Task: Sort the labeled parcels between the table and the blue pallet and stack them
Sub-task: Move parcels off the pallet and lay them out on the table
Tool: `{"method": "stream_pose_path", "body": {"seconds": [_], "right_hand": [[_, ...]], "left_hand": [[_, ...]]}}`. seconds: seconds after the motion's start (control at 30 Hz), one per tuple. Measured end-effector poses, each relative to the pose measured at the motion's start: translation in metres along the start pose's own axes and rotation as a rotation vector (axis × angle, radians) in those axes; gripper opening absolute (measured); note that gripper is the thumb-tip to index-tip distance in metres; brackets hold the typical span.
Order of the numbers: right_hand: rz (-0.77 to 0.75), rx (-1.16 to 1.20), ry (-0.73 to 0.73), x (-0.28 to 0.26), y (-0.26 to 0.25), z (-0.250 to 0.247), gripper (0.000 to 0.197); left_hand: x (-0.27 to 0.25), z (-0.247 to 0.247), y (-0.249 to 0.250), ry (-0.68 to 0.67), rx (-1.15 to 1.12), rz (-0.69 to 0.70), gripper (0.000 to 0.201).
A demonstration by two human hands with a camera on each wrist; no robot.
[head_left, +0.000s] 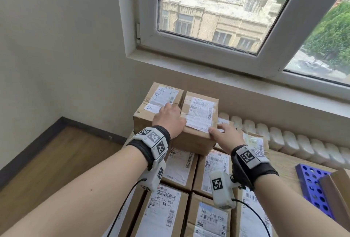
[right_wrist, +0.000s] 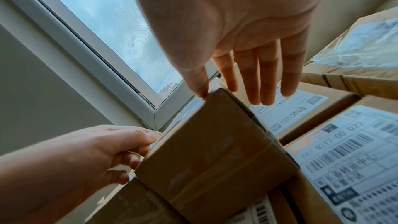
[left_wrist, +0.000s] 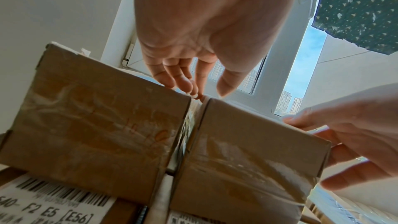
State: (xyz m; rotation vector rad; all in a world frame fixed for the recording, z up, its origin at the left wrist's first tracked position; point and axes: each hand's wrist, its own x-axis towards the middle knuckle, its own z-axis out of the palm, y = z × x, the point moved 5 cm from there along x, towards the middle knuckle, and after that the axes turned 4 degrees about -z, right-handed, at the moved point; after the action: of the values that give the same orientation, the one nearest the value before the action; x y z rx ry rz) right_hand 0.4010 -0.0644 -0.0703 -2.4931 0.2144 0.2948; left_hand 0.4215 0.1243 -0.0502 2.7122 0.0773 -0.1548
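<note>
Now the right-hand parcel (head_left: 198,121) sits on the top tier, tight beside its neighbour parcel (head_left: 158,108). Left hand (head_left: 168,120) rests at the seam, fingers relaxed; right hand (head_left: 227,134) spreads loosely at the near corner, gripping nothing. Best nudge it flush, edges square over the boxes below (head_left: 189,199).

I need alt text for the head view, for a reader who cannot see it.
Two hands, left hand and right hand, touch the right parcel of two set side by side atop a stack of labeled parcels below a window.
</note>
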Motion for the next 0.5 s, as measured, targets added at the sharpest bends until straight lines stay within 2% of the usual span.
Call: {"method": "stream_pose_path", "body": {"seconds": [0.1, 0.23, 0.33, 0.5], "right_hand": [[-0.001, 0.035, -0.02, 0.002, 0.001, 0.004, 0.056], [0.01, 0.102, -0.032, 0.0, 0.003, 0.006, 0.032], [0.004, 0.173, -0.012, -0.008, 0.003, 0.004, 0.034], [-0.028, 0.222, 0.002, -0.022, 0.005, -0.006, 0.017]], "left_hand": [[-0.002, 0.0, 0.004, -0.01, -0.01, -0.007, 0.036], [-0.006, -0.001, 0.011, -0.008, -0.069, -0.027, 0.031], [-0.012, -0.003, 0.018, 0.012, -0.108, -0.022, 0.029], [-0.027, -0.007, 0.028, 0.034, -0.144, -0.026, 0.027]]}}
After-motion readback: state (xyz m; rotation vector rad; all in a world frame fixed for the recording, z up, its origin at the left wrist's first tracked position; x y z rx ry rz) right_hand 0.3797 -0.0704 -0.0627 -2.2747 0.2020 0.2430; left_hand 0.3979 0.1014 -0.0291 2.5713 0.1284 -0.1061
